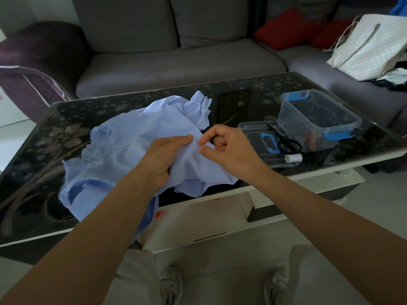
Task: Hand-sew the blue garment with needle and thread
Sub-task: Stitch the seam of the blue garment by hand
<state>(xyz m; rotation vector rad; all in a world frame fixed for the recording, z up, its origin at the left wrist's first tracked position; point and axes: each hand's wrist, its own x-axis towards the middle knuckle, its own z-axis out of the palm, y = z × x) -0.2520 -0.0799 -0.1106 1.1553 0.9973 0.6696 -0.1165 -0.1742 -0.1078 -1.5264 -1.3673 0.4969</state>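
Observation:
A crumpled light-blue garment lies on the dark glass table, with part of it hanging over the near edge. My left hand grips a bunched fold of the garment and holds it up. My right hand is just to the right of that fold and pinches a thin needle, whose tip touches the fabric. The thread is too fine to make out.
A clear plastic box with blue clips stands at the right of the table. Its lid lies beside it with black scissors and a white thread spool on it. A grey sofa is behind the table.

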